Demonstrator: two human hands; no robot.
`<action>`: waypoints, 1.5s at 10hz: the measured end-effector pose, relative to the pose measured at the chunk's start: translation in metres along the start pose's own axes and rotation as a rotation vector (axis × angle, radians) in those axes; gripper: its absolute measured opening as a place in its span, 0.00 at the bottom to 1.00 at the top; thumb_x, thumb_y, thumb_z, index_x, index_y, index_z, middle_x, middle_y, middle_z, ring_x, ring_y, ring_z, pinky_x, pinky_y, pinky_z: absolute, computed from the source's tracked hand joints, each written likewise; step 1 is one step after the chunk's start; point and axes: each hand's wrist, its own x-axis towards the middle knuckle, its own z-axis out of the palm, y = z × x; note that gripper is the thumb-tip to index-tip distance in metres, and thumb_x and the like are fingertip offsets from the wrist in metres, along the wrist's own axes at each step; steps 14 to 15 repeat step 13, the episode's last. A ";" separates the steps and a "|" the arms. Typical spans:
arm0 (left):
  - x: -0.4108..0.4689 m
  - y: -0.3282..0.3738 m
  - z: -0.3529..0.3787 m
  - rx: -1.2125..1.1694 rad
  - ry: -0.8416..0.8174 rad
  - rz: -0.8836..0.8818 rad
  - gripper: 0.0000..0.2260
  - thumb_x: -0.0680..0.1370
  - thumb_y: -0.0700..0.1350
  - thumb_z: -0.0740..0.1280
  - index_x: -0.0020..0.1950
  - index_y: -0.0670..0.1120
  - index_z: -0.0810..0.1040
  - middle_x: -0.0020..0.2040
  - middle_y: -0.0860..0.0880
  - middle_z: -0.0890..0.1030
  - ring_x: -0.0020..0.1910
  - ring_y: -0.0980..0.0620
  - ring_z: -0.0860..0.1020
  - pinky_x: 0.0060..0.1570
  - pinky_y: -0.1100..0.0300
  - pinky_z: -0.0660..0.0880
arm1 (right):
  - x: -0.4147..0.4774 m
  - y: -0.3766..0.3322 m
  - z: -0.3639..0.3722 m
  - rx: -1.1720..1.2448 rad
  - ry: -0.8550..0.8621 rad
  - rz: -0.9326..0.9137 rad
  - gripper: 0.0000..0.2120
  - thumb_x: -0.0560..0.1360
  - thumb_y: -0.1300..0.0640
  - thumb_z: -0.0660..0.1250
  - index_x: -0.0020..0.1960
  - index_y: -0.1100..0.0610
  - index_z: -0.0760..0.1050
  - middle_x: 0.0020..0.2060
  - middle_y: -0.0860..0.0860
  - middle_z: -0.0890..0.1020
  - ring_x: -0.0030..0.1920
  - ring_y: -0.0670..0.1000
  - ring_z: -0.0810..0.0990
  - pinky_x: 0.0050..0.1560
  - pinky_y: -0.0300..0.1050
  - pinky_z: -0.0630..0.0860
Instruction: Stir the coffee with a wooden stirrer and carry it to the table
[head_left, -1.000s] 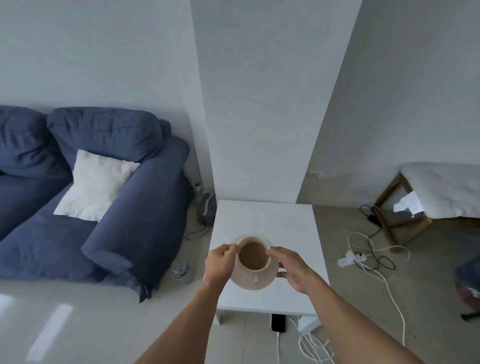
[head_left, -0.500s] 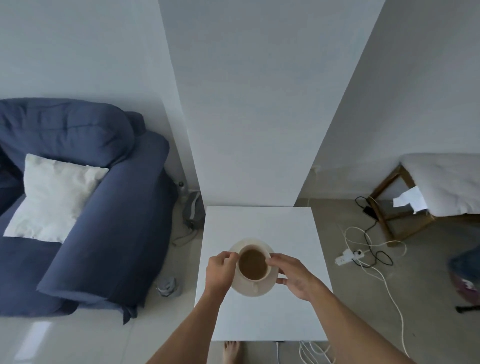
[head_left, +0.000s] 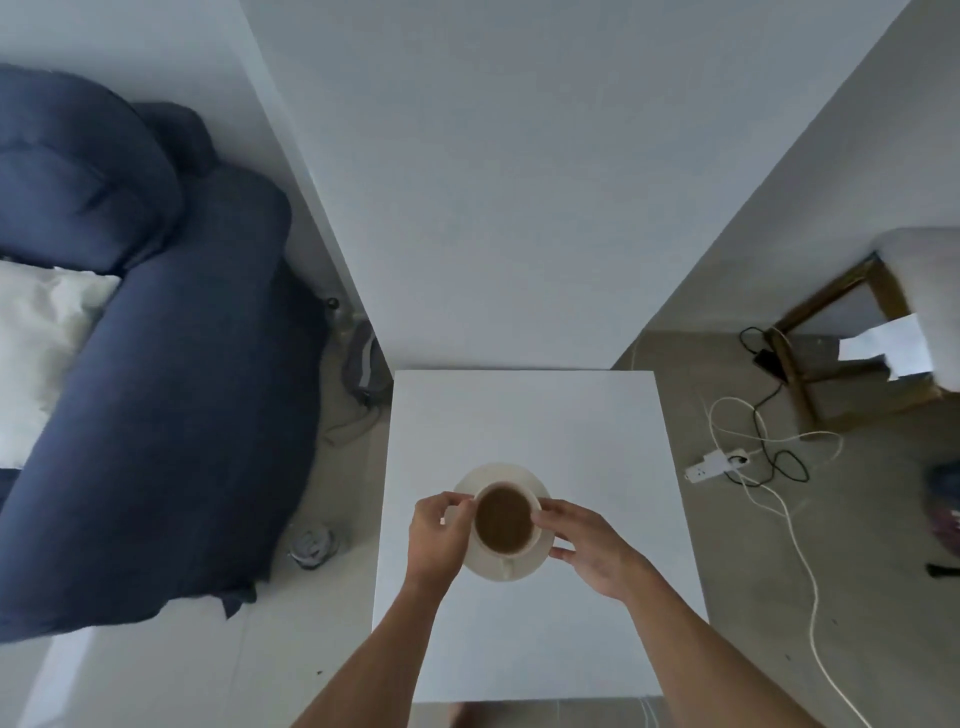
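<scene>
A cream cup of brown coffee (head_left: 504, 519) stands on a cream saucer (head_left: 498, 475) over the middle of a small square white table (head_left: 545, 415). My left hand (head_left: 435, 535) pinches the saucer's left rim. My right hand (head_left: 587, 545) grips its right rim, fingers underneath. The cup's handle points toward me. I cannot tell whether the saucer touches the tabletop. No wooden stirrer is visible.
A dark blue sofa (head_left: 156, 415) with a white cushion (head_left: 36, 343) stands left of the table. A white pillar rises behind the table. On the floor to the right lie a power strip (head_left: 714, 462), tangled cables, and a wooden stool (head_left: 831, 353).
I have stepped closer, so the table now fills the lower middle of the view. Cup and saucer, held in both hands, have moved from the table's near edge to over its middle.
</scene>
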 end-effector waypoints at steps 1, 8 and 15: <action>0.025 -0.019 0.008 0.012 -0.021 0.004 0.09 0.71 0.54 0.65 0.42 0.53 0.84 0.44 0.59 0.84 0.47 0.63 0.80 0.43 0.66 0.72 | 0.025 0.007 -0.006 0.004 -0.011 0.033 0.16 0.72 0.54 0.74 0.59 0.54 0.82 0.57 0.50 0.85 0.60 0.49 0.79 0.58 0.49 0.73; 0.115 -0.129 0.040 0.082 -0.016 -0.042 0.05 0.74 0.59 0.65 0.47 0.62 0.78 0.57 0.54 0.79 0.57 0.52 0.79 0.58 0.50 0.78 | 0.151 0.070 -0.027 0.051 0.043 0.052 0.16 0.79 0.60 0.64 0.66 0.60 0.76 0.58 0.54 0.82 0.56 0.49 0.80 0.50 0.38 0.78; 0.087 -0.113 0.029 0.175 -0.088 -0.023 0.21 0.83 0.58 0.51 0.68 0.50 0.73 0.67 0.49 0.77 0.68 0.48 0.72 0.69 0.45 0.68 | 0.119 0.070 -0.006 -0.439 0.464 -0.127 0.17 0.81 0.51 0.63 0.66 0.57 0.76 0.61 0.53 0.80 0.59 0.50 0.77 0.57 0.41 0.69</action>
